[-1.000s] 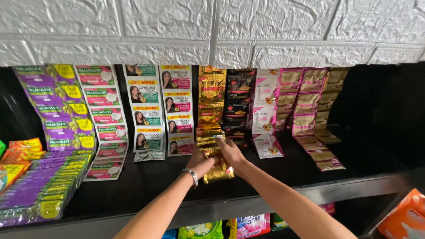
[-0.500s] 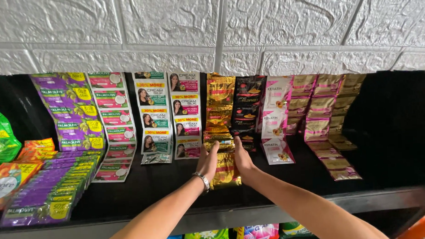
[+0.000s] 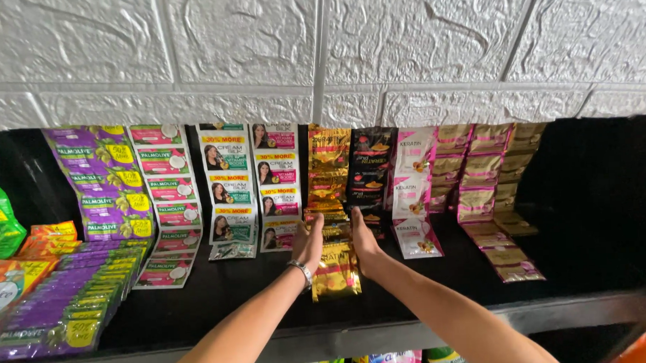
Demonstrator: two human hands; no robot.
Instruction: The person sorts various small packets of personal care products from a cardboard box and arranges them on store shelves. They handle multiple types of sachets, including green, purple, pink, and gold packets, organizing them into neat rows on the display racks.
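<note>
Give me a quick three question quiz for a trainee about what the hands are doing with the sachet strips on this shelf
1. True or false: both hands touch the gold sachet strip.
2. Which wrist wears a bracelet? A) left B) right C) neither
3. Fill in: the strip hanging directly to the right of the gold one is mainly ____ in colour.

Key
1. True. The left hand and the right hand press on either side of the gold sachet strip, which hangs down onto the black shelf.
2. A. The bracelet sits on the left wrist.
3. Black. The black sachet strip hangs beside the gold one.
</note>
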